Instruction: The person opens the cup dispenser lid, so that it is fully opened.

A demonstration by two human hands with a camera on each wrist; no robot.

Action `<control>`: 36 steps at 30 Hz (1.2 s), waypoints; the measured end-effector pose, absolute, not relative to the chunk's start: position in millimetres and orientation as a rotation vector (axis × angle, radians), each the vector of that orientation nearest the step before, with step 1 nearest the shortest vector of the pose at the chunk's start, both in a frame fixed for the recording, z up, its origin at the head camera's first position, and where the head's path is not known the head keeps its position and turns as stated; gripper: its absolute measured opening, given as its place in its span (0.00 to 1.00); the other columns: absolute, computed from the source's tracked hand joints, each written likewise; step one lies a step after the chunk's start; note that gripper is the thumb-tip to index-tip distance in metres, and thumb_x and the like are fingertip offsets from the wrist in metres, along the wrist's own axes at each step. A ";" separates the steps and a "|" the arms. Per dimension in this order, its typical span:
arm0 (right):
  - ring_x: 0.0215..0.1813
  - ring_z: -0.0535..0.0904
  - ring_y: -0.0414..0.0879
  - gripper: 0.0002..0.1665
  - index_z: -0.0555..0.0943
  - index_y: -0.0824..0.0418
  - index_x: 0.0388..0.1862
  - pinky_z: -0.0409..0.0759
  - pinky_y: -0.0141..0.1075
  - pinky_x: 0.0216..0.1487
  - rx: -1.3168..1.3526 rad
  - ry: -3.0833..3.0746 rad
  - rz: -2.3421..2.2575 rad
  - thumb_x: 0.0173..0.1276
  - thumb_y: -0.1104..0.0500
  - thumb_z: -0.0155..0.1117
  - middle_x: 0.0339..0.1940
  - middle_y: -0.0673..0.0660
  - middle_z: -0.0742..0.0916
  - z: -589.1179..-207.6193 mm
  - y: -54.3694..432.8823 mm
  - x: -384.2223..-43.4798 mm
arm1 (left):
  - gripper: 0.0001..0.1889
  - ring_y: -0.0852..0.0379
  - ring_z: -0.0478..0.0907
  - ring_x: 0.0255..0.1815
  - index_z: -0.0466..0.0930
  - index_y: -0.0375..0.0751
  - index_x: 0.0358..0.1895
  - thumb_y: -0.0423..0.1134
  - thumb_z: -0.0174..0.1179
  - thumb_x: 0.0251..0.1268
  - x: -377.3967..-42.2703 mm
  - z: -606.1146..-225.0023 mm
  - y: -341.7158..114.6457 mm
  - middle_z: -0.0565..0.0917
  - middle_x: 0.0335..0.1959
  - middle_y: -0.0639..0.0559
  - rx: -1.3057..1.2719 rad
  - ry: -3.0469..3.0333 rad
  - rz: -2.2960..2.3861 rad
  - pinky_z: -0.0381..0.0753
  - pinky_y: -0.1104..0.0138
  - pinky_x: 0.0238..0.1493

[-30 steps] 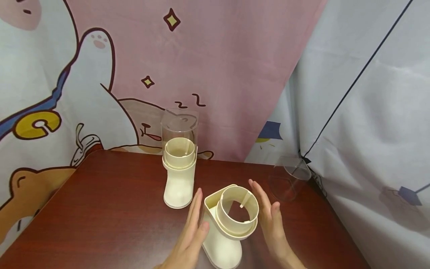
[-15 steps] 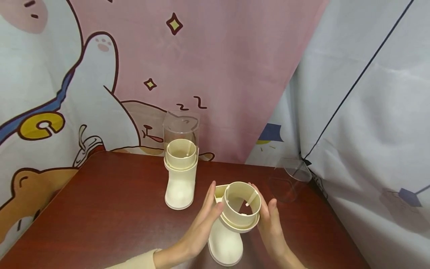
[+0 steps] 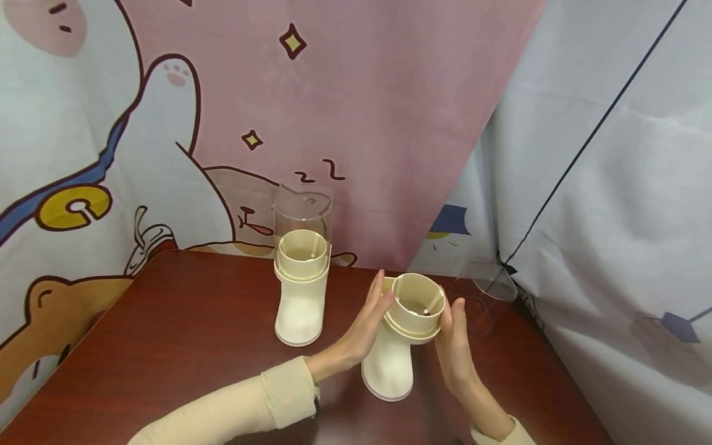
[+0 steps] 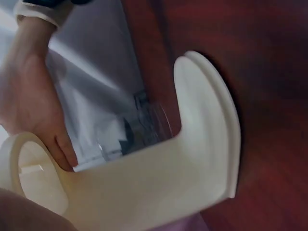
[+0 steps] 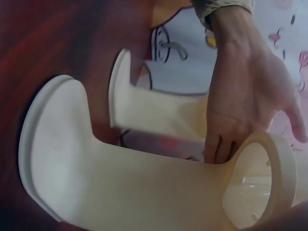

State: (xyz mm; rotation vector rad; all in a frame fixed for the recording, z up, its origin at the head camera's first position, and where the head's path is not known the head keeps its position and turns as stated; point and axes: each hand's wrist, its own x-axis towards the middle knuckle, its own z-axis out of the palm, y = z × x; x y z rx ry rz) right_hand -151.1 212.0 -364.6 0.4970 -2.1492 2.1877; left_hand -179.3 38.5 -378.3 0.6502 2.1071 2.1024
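Observation:
A cream plastic boot-shaped stand [image 3: 389,364] with a round collar on top stands between my two hands, its foot down on the tabletop. My left hand [image 3: 364,324] lies against the collar's left side with straight fingers. On the collar's other side, the straight fingers of my right hand [image 3: 455,346] touch it. A matching stand [image 3: 300,306] is upright behind and to the left, with a clear container [image 3: 303,204] over its collar. In the right wrist view the left palm [image 5: 245,91] faces the near stand [image 5: 159,187].
Another clear container [image 3: 483,293] sits at the back right, near the table edge. The dark red tabletop [image 3: 167,346] reaches back to a printed curtain [image 3: 389,123]. A pale curtain [image 3: 601,216] hangs along the right side.
Both hands have closed in on the near stand's collar from either side. That stand has slid away from me and slightly right. The rear stand has stayed put.

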 end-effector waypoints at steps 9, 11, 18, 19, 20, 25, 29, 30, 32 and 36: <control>0.72 0.59 0.44 0.51 0.57 0.64 0.77 0.48 0.37 0.74 0.387 -2.122 2.113 0.75 0.29 0.11 0.68 0.57 0.69 -367.6 226.2 -202.7 | 0.42 0.54 0.30 0.83 0.33 0.46 0.82 0.66 0.31 0.74 -236.2 -379.4 64.1 0.36 0.84 0.51 0.665 2.118 2.109 0.33 0.49 0.81; 0.71 0.60 0.43 0.52 0.57 0.64 0.76 0.49 0.36 0.73 0.386 -2.119 2.109 0.75 0.28 0.12 0.67 0.56 0.70 -368.7 230.5 -214.0 | 0.43 0.54 0.30 0.83 0.33 0.45 0.82 0.66 0.31 0.74 -247.2 -379.8 69.3 0.36 0.84 0.50 0.669 2.117 2.122 0.33 0.50 0.81; 0.71 0.61 0.42 0.54 0.57 0.62 0.78 0.46 0.39 0.76 0.375 -2.116 2.126 0.73 0.26 0.11 0.63 0.50 0.73 -369.6 245.0 -250.5 | 0.44 0.55 0.32 0.83 0.33 0.46 0.82 0.68 0.30 0.74 -280.9 -382.1 87.4 0.37 0.84 0.48 0.650 2.164 2.135 0.34 0.52 0.81; 0.71 0.62 0.42 0.54 0.57 0.62 0.77 0.46 0.40 0.76 0.372 -2.116 2.126 0.72 0.26 0.11 0.62 0.50 0.74 -370.1 246.9 -255.7 | 0.44 0.55 0.32 0.83 0.33 0.46 0.82 0.69 0.30 0.74 -285.2 -382.0 89.5 0.37 0.84 0.47 0.649 2.173 2.132 0.34 0.52 0.81; 0.70 0.62 0.42 0.54 0.57 0.62 0.77 0.47 0.40 0.76 0.375 -2.113 2.127 0.72 0.25 0.11 0.61 0.49 0.74 -370.4 248.7 -260.8 | 0.44 0.54 0.32 0.83 0.34 0.45 0.82 0.68 0.30 0.74 -289.2 -381.5 91.4 0.37 0.84 0.46 0.651 2.181 2.129 0.34 0.52 0.81; 0.69 0.63 0.41 0.53 0.57 0.61 0.78 0.47 0.39 0.76 0.374 -2.104 2.103 0.73 0.27 0.11 0.61 0.49 0.74 -369.8 258.7 -284.9 | 0.45 0.54 0.34 0.84 0.35 0.42 0.82 0.69 0.29 0.74 -311.0 -379.6 101.9 0.39 0.84 0.46 0.662 2.241 2.098 0.37 0.53 0.82; 0.67 0.65 0.41 0.52 0.58 0.63 0.77 0.49 0.39 0.75 0.365 -2.103 2.062 0.75 0.28 0.12 0.58 0.49 0.74 -369.4 262.3 -297.8 | 0.47 0.54 0.35 0.84 0.36 0.42 0.82 0.71 0.29 0.72 -324.4 -378.6 106.9 0.40 0.84 0.46 0.663 2.278 2.068 0.37 0.55 0.82; 0.66 0.65 0.41 0.52 0.59 0.63 0.76 0.50 0.39 0.74 0.357 -2.106 2.051 0.75 0.28 0.13 0.57 0.49 0.75 -369.6 262.5 -300.0 | 0.47 0.54 0.35 0.84 0.36 0.41 0.82 0.72 0.30 0.72 -326.8 -378.8 107.4 0.40 0.84 0.46 0.663 2.286 2.061 0.37 0.55 0.82; 0.64 0.67 0.41 0.51 0.61 0.63 0.75 0.52 0.40 0.73 0.349 -2.117 2.033 0.75 0.28 0.13 0.55 0.49 0.76 -370.2 262.3 -302.6 | 0.48 0.54 0.35 0.84 0.36 0.41 0.82 0.72 0.30 0.71 -329.7 -378.9 107.8 0.39 0.84 0.46 0.659 2.290 2.054 0.37 0.55 0.82; 0.62 0.68 0.40 0.51 0.61 0.63 0.74 0.53 0.41 0.72 0.337 -2.120 2.028 0.75 0.28 0.14 0.54 0.47 0.77 -370.9 261.3 -304.3 | 0.48 0.54 0.35 0.84 0.36 0.41 0.82 0.72 0.31 0.71 -331.8 -378.9 107.3 0.39 0.84 0.47 0.645 2.288 2.054 0.36 0.56 0.82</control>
